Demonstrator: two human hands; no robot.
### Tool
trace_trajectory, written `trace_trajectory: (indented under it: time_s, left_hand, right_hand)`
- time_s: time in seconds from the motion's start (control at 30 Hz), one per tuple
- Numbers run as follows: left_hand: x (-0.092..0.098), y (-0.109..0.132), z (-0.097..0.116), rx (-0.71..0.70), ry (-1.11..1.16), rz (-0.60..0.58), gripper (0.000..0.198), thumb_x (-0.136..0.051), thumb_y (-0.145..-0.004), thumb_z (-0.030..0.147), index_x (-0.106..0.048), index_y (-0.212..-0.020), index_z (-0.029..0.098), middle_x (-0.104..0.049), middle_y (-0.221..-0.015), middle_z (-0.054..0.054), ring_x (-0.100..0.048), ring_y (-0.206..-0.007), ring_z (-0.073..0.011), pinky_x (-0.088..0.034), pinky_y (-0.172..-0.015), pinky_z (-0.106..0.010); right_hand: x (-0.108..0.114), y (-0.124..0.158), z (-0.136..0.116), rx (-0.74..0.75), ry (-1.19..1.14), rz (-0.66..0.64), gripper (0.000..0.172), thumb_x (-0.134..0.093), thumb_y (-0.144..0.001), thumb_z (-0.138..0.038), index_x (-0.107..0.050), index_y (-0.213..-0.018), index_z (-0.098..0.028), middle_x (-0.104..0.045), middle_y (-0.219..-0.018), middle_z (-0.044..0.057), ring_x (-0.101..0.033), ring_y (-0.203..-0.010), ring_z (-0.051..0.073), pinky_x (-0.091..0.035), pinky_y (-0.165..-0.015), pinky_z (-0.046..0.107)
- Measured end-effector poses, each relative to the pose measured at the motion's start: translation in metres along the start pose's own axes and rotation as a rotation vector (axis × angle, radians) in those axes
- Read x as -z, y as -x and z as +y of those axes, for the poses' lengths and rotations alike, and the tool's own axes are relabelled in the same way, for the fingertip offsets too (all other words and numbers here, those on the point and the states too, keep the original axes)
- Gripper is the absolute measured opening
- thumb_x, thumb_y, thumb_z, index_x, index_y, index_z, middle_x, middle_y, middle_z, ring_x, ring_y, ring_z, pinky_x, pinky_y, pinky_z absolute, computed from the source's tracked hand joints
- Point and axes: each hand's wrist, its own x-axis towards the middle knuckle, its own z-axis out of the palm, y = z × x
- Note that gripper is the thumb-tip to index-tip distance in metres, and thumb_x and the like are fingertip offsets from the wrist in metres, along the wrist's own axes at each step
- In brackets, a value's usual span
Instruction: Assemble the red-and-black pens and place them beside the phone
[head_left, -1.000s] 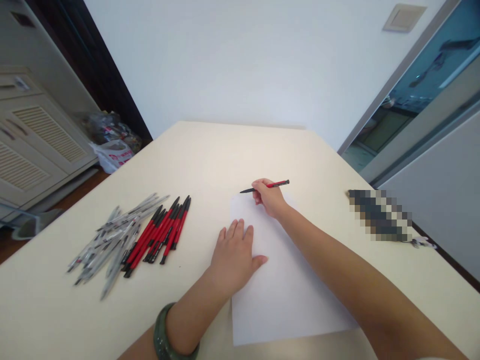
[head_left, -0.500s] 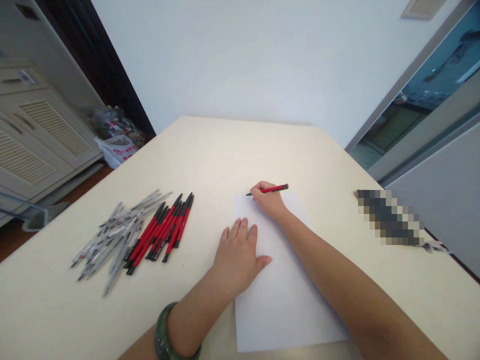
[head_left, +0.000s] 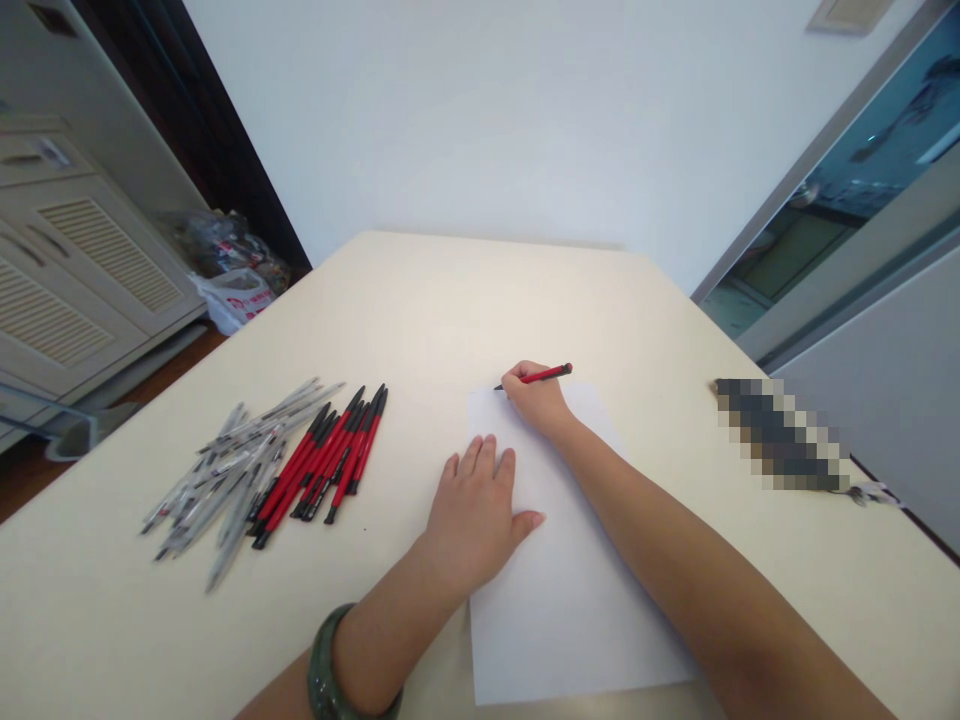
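My right hand (head_left: 536, 400) is closed around a red pen (head_left: 547, 374) with black ends. The pen's tip points left and meets the upper left part of a white sheet of paper (head_left: 555, 620); whether it has left a mark is too small to tell. Flat across the paper's left edge lies my left hand (head_left: 476, 515), its fingers extended and thumb out to the side, with nothing in it. To the left of that hand is a group of red and black pens (head_left: 322, 465). Beside them sits a heap of clear, grey-looking pens (head_left: 225, 480).
The cream table (head_left: 480, 310) runs back to a white wall (head_left: 465, 110). A blurred-out dark object (head_left: 780, 435) lies near the right edge. Plastic bags (head_left: 236, 295) and a louvered cabinet (head_left: 82, 260) stand beyond the left side.
The pen in my right hand has tilted slightly, its back end shifting a little left and up. My left hand stays in place on the paper.
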Motion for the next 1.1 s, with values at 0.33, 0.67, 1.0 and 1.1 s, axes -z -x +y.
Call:
trace_trajectory:
  time_s: [0.33,0.67,1.0,1.1]
  left_hand:
    - [0.000,0.001,0.000,0.006,-0.028,-0.006,0.066,-0.040,-0.075,0.054,-0.034,-0.127,0.014,-0.027,-0.137,-0.016,-0.018,-0.127,-0.0300,-0.019,-0.099,-0.047]
    - [0.001,-0.001,-0.002,0.000,-0.063,-0.033,0.065,-0.040,-0.076,0.052,-0.033,-0.128,0.014,-0.025,-0.138,-0.016,-0.017,-0.127,-0.0291,-0.019,-0.099,-0.047]
    - [0.009,-0.003,-0.001,-0.053,0.195,0.149,0.055,-0.048,-0.075,0.047,-0.043,-0.118,0.014,-0.049,-0.117,-0.015,-0.041,-0.111,-0.0275,-0.032,-0.091,-0.044]
    - [0.017,0.001,0.006,-0.154,0.490,0.172,0.054,-0.052,-0.071,0.050,-0.044,-0.114,0.019,-0.055,-0.094,-0.006,-0.052,-0.081,-0.0169,-0.044,-0.074,-0.032]
  right_hand:
    - [0.003,-0.003,0.012,0.016,-0.046,0.037,0.021,-0.041,-0.072,-0.034,-0.054,-0.073,-0.016,-0.058,-0.066,0.002,-0.050,-0.056,0.011,-0.040,-0.052,0.024]
    - [0.049,0.023,-0.017,0.356,0.145,-0.158,0.018,-0.048,-0.076,-0.025,-0.058,-0.090,-0.020,-0.061,-0.089,0.004,-0.055,-0.083,0.016,-0.041,-0.077,0.031]
    - [0.091,0.077,-0.005,0.567,0.625,-0.208,0.027,-0.038,-0.084,-0.020,-0.046,-0.109,-0.016,-0.056,-0.090,0.011,-0.052,-0.082,0.019,-0.043,-0.069,0.033]
    - [0.080,0.082,-0.012,0.562,0.659,-0.183,0.025,-0.036,-0.085,-0.021,-0.045,-0.107,-0.016,-0.056,-0.085,0.009,-0.052,-0.078,0.018,-0.043,-0.064,0.031]
